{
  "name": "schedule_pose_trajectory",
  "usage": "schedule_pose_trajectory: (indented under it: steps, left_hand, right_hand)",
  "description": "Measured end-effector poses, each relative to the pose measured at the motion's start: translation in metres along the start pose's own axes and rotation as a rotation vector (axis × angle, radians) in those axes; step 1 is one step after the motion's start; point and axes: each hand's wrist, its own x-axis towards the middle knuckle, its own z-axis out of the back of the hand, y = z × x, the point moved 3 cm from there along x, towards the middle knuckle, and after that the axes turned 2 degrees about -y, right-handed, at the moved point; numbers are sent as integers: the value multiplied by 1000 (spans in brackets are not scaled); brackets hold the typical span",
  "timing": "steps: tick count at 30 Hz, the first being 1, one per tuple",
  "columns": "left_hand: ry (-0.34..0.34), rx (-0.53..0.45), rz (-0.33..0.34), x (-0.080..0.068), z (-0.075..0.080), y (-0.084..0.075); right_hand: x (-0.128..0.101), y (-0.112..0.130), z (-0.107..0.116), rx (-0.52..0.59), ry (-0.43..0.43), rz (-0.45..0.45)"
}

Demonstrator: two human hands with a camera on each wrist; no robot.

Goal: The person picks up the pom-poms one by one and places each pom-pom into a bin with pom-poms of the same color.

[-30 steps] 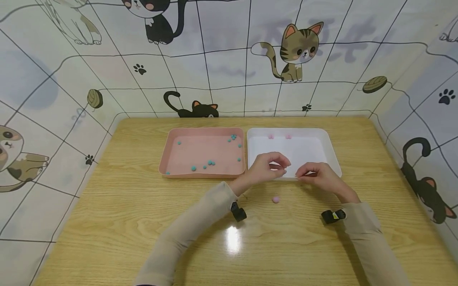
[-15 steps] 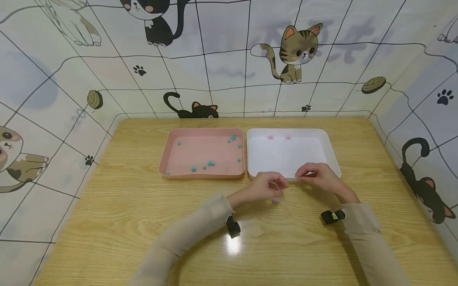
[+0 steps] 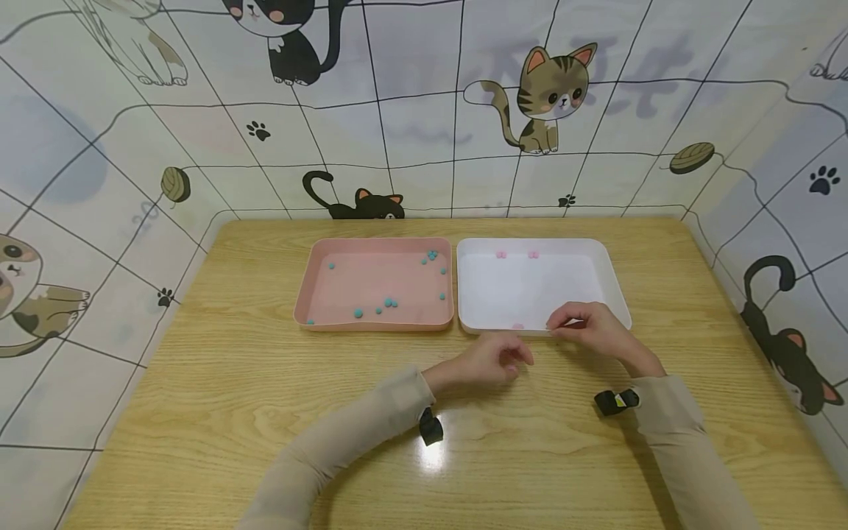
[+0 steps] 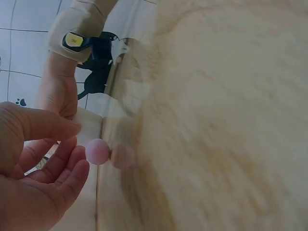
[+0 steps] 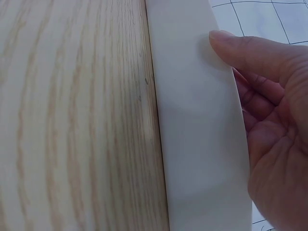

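My left hand [image 3: 486,361] is low over the table in front of the white tray [image 3: 530,283]. In the left wrist view its thumb and fingers are parted, and a small pink ball [image 4: 97,151] sits on the wood right at the fingertips. My right hand [image 3: 589,327] holds the near rim of the white tray; the right wrist view has the thumb on the outer wall [image 5: 199,120] and the fingers curled behind it. Inside that tray, two pink pieces [image 3: 501,255] lie along the far side, and another pink piece [image 3: 518,326] shows by the near rim.
To the left, beside the white tray, stands a pink tray [image 3: 371,276] with several small teal balls [image 3: 358,313] scattered in it. Both rest on a wooden table [image 3: 218,383]. A cat-patterned cloth [image 3: 424,110] rises behind and at the sides.
My left hand has left the white tray and come down toward me, to the pink ball on the table. A pink piece now shows at the tray's near rim. My right hand has stayed put.
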Motion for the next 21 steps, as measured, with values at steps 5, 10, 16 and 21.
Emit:
schedule_pose_trajectory:
  steps: [5,10,16,21]
  left_hand:
    - [19,74,7,0,-2,0]
    - [36,92,61,1,-5,2]
    - [31,99,72,0,-6,5]
    - [30,100,75,1,-7,6]
  right_hand:
    - [0,7,0,-6,-4,-1]
    - [1,16,-1,0,0,-10]
    - [0,0,-1,20,5,-21]
    - [0,1,-1,22,5,-13]
